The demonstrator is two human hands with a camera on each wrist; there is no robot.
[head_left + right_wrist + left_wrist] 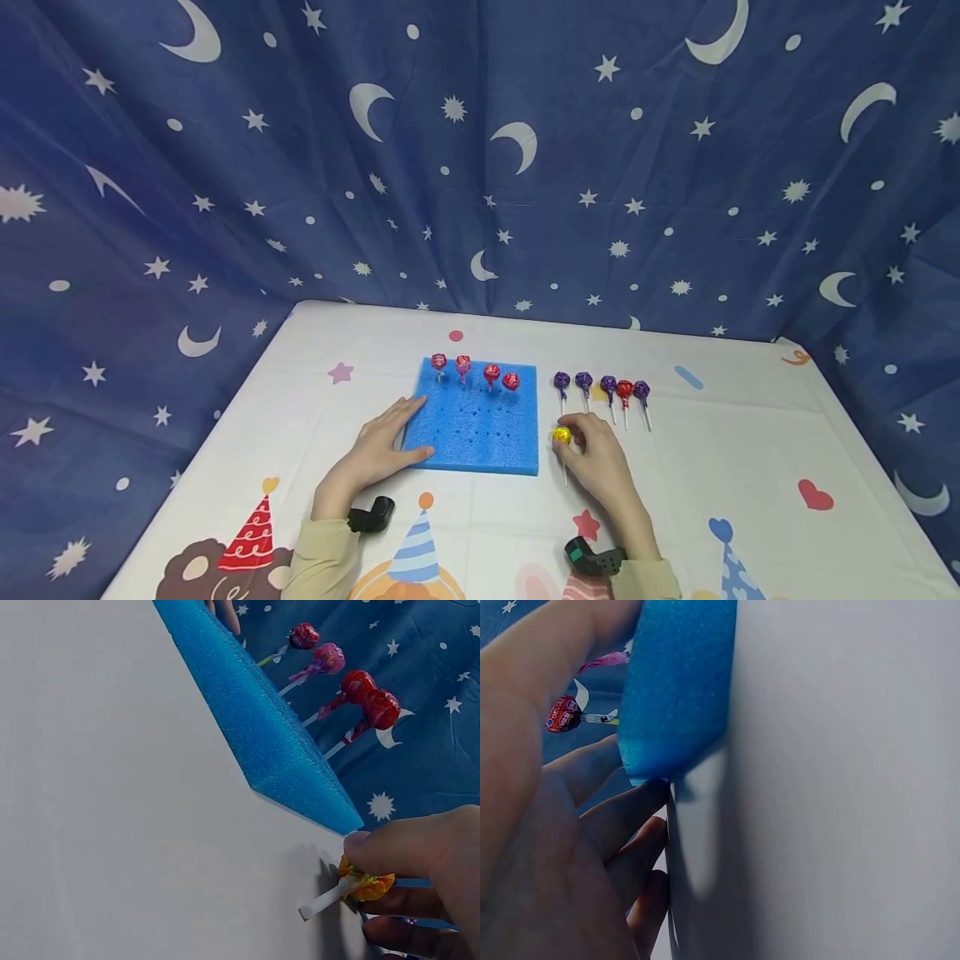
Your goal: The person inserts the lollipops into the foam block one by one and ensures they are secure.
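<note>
A blue foam block (472, 421) dotted with holes lies on the white table. Several red and pink lollipops (475, 369) stand in its back row. My left hand (415, 427) rests on the block's left edge, fingers straight and thumb along the front corner. In the left wrist view the left hand (562, 825) lies against the foam block (679, 682). My right hand (572, 440) pinches a yellow lollipop (561, 434) just right of the block, low over the table. The right wrist view shows the yellow lollipop (366, 885) under the right hand's fingertips (405, 851), its white stick pointing left.
A row of purple lollipops with one red one (603, 392) lies flat right of the block. The tablecloth (750, 450) carries party prints. A starry blue curtain (480, 167) hangs behind and at both sides. A black wrist camera (372, 514) sits on each forearm.
</note>
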